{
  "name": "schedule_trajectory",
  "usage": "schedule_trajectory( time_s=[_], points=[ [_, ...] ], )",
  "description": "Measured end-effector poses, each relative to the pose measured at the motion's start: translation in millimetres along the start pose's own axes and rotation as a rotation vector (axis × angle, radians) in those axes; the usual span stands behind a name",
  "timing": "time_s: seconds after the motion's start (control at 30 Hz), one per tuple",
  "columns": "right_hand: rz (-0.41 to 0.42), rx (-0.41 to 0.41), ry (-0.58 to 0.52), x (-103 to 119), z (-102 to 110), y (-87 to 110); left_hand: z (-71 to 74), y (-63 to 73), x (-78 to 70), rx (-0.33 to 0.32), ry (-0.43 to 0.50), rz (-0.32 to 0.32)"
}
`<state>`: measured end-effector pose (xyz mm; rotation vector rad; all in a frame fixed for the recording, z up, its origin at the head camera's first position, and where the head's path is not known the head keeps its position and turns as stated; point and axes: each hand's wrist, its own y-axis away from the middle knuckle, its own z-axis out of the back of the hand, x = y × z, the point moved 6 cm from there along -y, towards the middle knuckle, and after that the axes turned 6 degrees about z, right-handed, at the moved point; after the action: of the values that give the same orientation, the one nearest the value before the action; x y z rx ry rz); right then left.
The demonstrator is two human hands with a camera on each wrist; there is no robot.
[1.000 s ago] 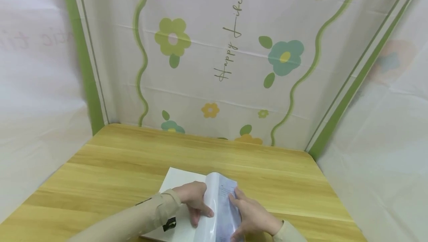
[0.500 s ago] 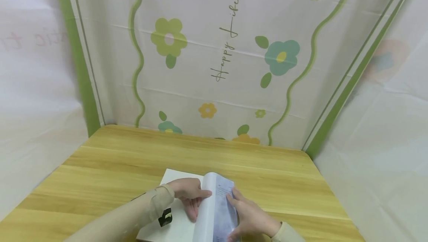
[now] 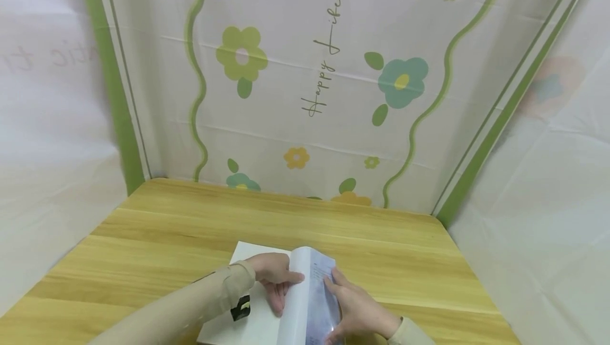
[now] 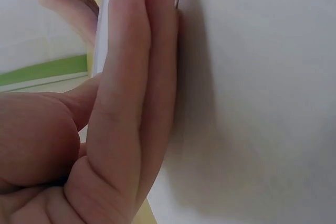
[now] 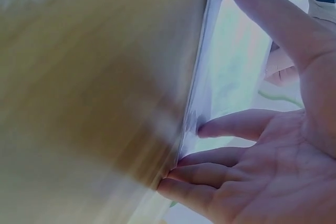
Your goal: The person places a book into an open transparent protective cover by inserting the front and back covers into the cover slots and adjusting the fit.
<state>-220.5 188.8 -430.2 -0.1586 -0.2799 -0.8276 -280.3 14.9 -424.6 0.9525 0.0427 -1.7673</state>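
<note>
An open book lies near the front of the table, its white page (image 3: 259, 326) on the left. To the right its glossy book cover (image 3: 320, 302), bluish with small print, curves up in a rounded fold. My left hand (image 3: 276, 279) pinches this fold, thumb on the outside and fingers inside. In the left wrist view the fingers (image 4: 123, 77) lie straight between fold and white page. My right hand (image 3: 359, 305) touches the cover's right edge with thumb and fingers spread. Its fairly straight fingertips (image 5: 170, 182) meet that edge in the right wrist view.
The wood-grain table (image 3: 190, 228) extends behind and to both sides of the book. A white flowered curtain (image 3: 286, 96) hangs along the back edge, with pale sheets (image 3: 52, 123) at the sides. A dark strap (image 3: 240, 308) shows beneath the left wrist.
My left thumb has shifted farther up the fold, and the left fingers have moved slightly away from me. The right hand stays at the cover's edge. The whole view has shifted slightly.
</note>
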Motion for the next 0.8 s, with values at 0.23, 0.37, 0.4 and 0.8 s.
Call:
schedule_trajectory(
  time_s=[0.23,0.37,0.4,0.8],
  points=[
    [-0.014,0.013,-0.030,-0.8,-0.6,0.2,-1.2,-1.3,-2.1,-0.062,-0.053,0.007],
    [-0.022,0.028,-0.061,-1.5,-1.1,-0.1,-6.0,0.9,3.1,0.021,0.119,0.008],
    [-0.024,0.029,-0.065,-1.5,-0.9,-0.1,-7.8,1.5,4.3,0.056,0.178,0.005],
    [-0.034,0.020,-0.085,0.9,-1.8,0.2,-12.3,6.3,14.4,0.259,0.425,-0.001]
  ],
)
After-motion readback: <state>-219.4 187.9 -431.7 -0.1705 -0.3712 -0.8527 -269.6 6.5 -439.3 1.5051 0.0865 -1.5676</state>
